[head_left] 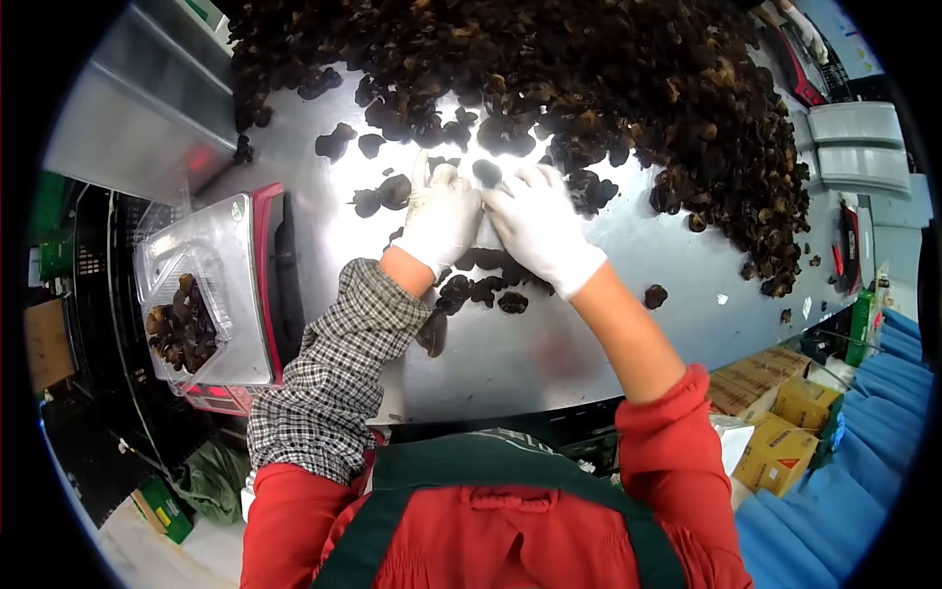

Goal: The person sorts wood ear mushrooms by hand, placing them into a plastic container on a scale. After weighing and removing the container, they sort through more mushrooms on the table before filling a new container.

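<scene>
Both my hands wear white gloves and are close together over the metal table. My left hand has its fingers mostly curled, one pointing forward; what it holds, if anything, is hidden. My right hand is bent round with its fingertips at a dark wood ear mushroom, which shows between the two hands. Loose wood ear mushrooms lie left of my left hand, and several more lie below my wrists. A large heap of wood ear mushrooms covers the far side.
At the left, a scale carries a clear plastic tray with mushrooms in it. A metal bin stands behind it. White containers are at the right, and cardboard boxes are below the table's right edge.
</scene>
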